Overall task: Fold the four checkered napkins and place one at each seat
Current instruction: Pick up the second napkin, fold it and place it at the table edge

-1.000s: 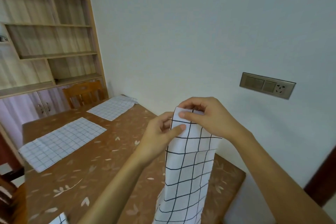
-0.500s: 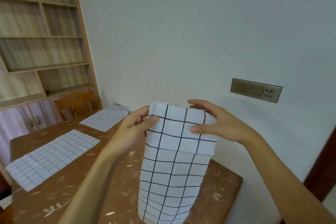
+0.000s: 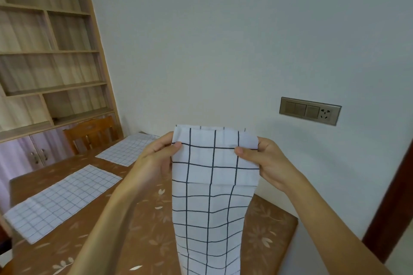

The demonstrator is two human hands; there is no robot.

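I hold a white napkin with a black grid [image 3: 212, 203] upright in the air above the table. My left hand [image 3: 156, 161] pinches its top left corner and my right hand [image 3: 266, 163] pinches its top right corner. The top is doubled over, and the lower part hangs down out of the frame. Two more checkered napkins lie flat on the brown floral table [image 3: 145, 230]: one [image 3: 64, 198] at the left edge, another [image 3: 129, 148] farther back near the wall.
A wooden chair [image 3: 91, 131] stands at the table's far end before a wooden shelf unit with cabinets [image 3: 49, 56]. The white wall carries a switch and socket panel [image 3: 310, 110]. A dark door frame [image 3: 393, 203] is at the right.
My hands have moved apart from the middle of the napkin's top edge to its two corners, spreading the cloth wide. The view has swung slightly right and upward.
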